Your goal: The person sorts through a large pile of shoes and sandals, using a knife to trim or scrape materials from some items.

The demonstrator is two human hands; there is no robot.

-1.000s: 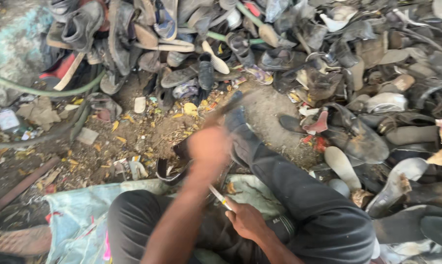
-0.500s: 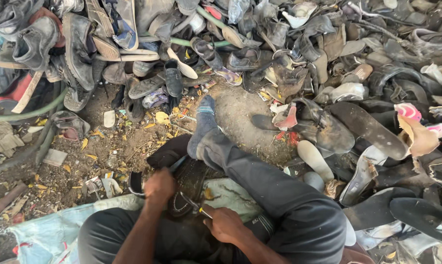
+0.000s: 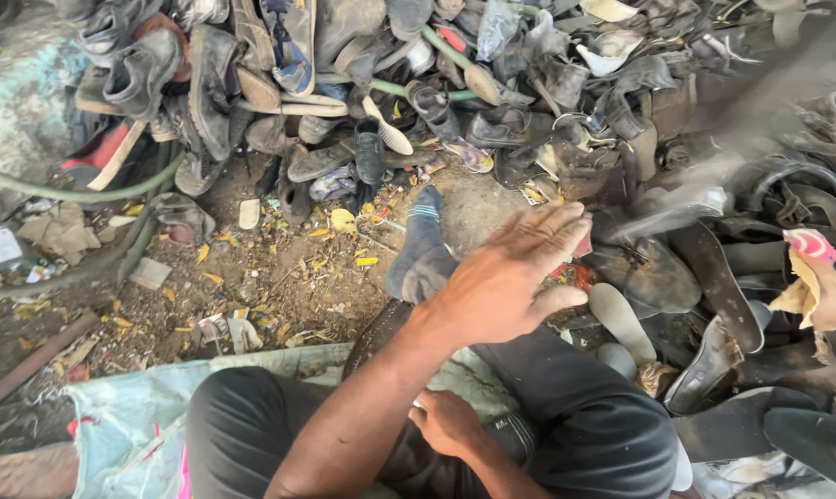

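On the ground amid a big heap of worn shoes [image 3: 251, 83], a person sits w/ legs in dark trousers [image 3: 575, 416] stretched fwd, one foot in a dark blue sock [image 3: 422, 245] pointing toward the pile.

Left hand [image 3: 510, 282] is raised over the right leg, reaching out to the right side of the pile; fingers straight and spread, palm down, holding nothing. It hovers just above the sock and near a pale shoe sole [image 3: 621, 319] and a dark flat shoe [image 3: 663, 273], not touching either as far as can be seen. A blurred dark thing streaks across the upper right, too smeared to tell what it is.

Right hand [image 3: 450, 425] sits low betw. the thighs, fingers curled in; can't tell if it grips anything, the fist hides it.

Under the person lies a light blue-green sack [image 3: 122, 416], crumpled, w/ a pink patch. Left of it, bare dirt w/ yellow leaf bits and scraps. A green hose [image 3: 85, 194] curves along the left edge of the pile; a small plastic bottle [image 3: 0, 248] lies at far left. At far right, a torn pink-and-tan shoe piece [image 3: 820, 277] rests on black soles.
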